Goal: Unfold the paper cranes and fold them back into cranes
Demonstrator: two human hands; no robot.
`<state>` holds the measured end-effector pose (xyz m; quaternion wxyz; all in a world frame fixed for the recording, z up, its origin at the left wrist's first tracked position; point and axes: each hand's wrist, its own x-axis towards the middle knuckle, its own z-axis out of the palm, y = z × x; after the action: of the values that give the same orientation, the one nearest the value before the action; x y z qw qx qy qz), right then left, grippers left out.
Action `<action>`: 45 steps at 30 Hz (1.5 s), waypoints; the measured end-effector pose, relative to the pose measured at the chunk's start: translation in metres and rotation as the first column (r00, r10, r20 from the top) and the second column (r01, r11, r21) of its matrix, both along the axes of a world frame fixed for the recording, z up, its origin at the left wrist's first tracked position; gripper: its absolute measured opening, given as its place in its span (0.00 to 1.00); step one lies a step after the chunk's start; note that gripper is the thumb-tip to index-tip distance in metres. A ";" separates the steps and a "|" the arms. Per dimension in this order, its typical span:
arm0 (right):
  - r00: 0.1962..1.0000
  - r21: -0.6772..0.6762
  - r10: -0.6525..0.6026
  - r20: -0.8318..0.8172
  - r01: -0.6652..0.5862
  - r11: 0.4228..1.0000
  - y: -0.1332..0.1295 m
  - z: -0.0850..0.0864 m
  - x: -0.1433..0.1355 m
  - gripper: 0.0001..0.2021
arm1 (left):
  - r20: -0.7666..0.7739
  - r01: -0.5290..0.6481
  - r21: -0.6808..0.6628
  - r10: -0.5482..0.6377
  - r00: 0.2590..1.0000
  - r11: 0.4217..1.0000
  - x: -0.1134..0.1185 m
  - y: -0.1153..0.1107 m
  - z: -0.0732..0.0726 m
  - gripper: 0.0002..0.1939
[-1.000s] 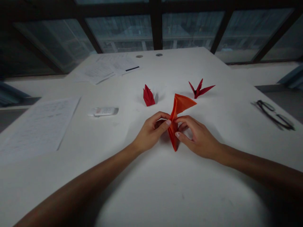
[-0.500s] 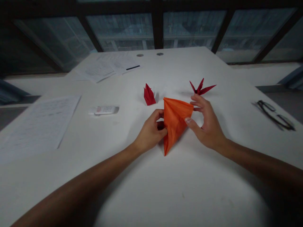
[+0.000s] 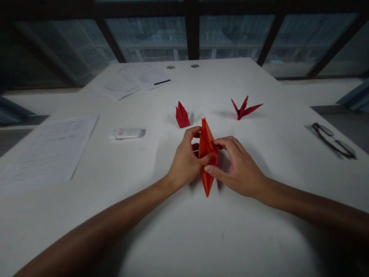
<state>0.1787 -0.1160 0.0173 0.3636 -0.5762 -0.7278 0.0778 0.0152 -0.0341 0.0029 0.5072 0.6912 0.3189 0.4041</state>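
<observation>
Orange folded paper (image 3: 206, 140), narrow and pointed at both ends, is held between my two hands above the white table (image 3: 184, 238). My left hand (image 3: 187, 157) grips it from the left, its thumb across the front face. On the right side, my right hand (image 3: 240, 167) pinches it, with the thumb low on the front and the fingers at the edge. Part of the paper is hidden behind the fingers. Just beyond stands a small red folded paper piece (image 3: 182, 116). A red paper crane (image 3: 243, 109) sits farther right.
A white eraser-like item (image 3: 128, 133) lies to the left, near a written sheet (image 3: 52, 150). More papers (image 3: 123, 82) and a thin black strip (image 3: 162, 82) are at the back left. Eyeglasses (image 3: 334, 140) rest near the right edge. Windows (image 3: 236, 36) stand behind the table.
The orange paper has gone from a wide triangular shape to a narrow one. My right hand has moved left and closed on its right side; the left hand keeps its hold.
</observation>
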 end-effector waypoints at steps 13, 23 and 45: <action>0.994 0.082 -0.099 -0.040 0.103 0.991 0.020 0.002 0.026 0.09 | -0.103 -0.044 0.183 0.064 0.993 0.982 -0.006 0.012 0.000 0.25; 0.986 0.076 0.020 -0.165 -0.008 0.997 0.028 -0.020 0.042 0.19 | -0.147 0.008 0.248 0.030 0.989 0.969 -0.014 0.027 -0.002 0.21; 0.933 -0.011 0.162 0.322 -0.168 0.986 0.024 -0.028 0.044 0.18 | -0.743 0.540 0.498 0.013 0.669 0.679 -0.031 0.035 -0.003 0.27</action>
<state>0.2231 -0.0920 -0.0107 0.2371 -0.5149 -0.8238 0.0069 -0.0159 0.0010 -0.0002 0.1133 0.9665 0.1990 0.1163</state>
